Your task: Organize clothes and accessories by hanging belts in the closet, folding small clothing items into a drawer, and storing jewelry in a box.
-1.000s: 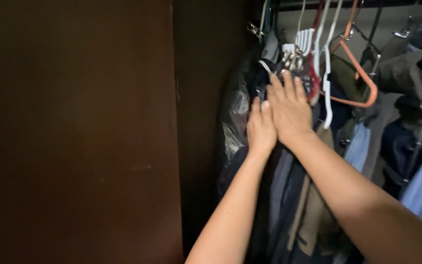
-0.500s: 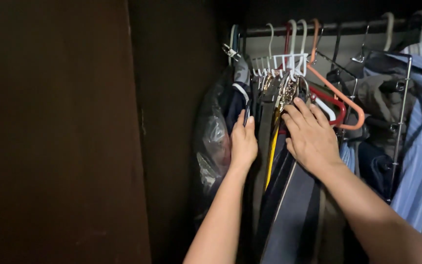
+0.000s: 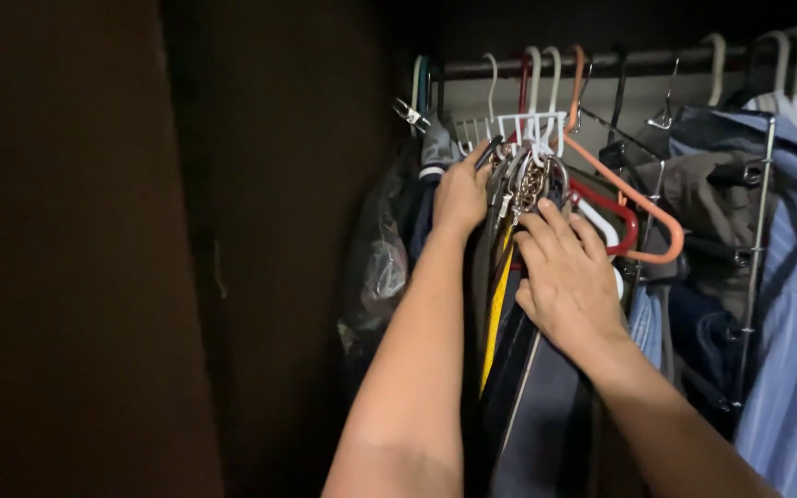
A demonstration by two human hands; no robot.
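The left hand (image 3: pixel 461 194) has climbed from the dark garments to the white plastic multi-hook belt hanger (image 3: pixel 518 127) under the closet rail (image 3: pixel 601 61), fingers curling at its belt buckles (image 3: pixel 526 180), while the right hand (image 3: pixel 566 277), loosely open and gripping nothing, presses the hanging belts (image 3: pixel 500 295) aside.

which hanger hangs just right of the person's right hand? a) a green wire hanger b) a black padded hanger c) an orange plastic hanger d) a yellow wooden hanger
C: an orange plastic hanger hangs from the closet rail just right of the right hand, while the left hand reaches up at the white belt rack.
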